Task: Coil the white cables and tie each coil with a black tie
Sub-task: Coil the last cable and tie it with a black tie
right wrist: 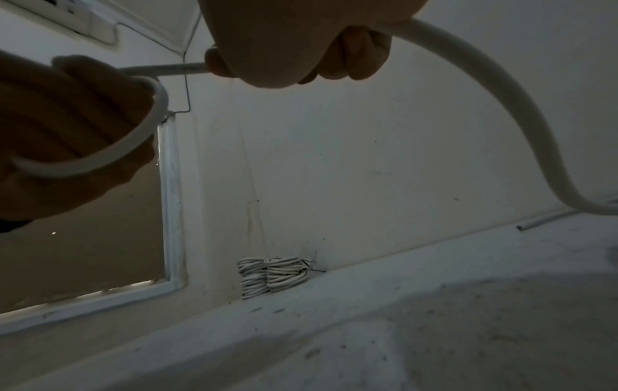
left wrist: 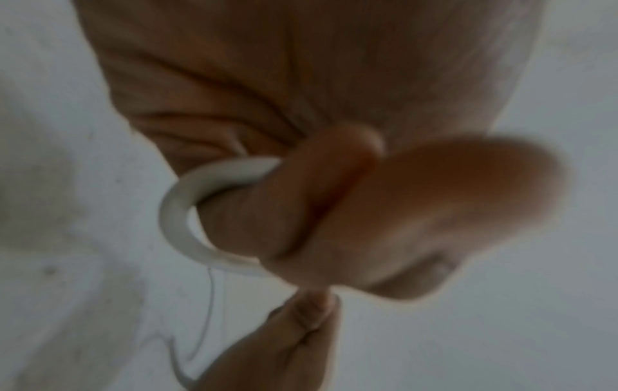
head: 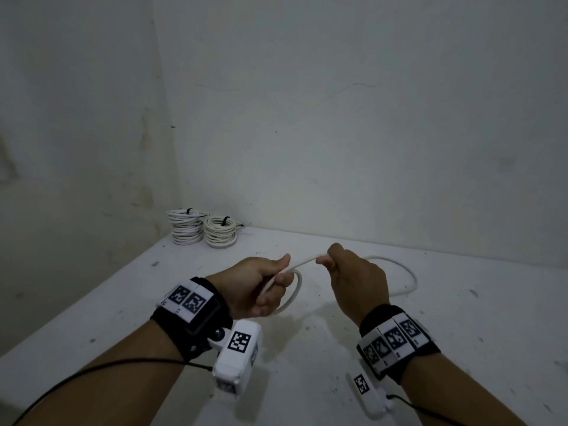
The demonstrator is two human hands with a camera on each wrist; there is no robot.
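My left hand [head: 264, 287] grips a small loop of white cable [head: 295, 293] above the table; the loop [left wrist: 187, 211] wraps round its curled fingers. A short stretch of the same cable runs to my right hand [head: 347, 278], which pinches it a hand's width to the right. Behind the right hand the loose cable [head: 408, 278] curves down onto the table, seen as a thick arc [right wrist: 515, 105] in the right wrist view. No loose black tie shows.
Two stacks of coiled white cable [head: 186, 227] [head: 221, 232], each bound with a black tie, stand in the far left corner against the wall. The white, speckled table [head: 307, 364] stretches around both hands. A cable end [right wrist: 535, 223] lies near the back wall.
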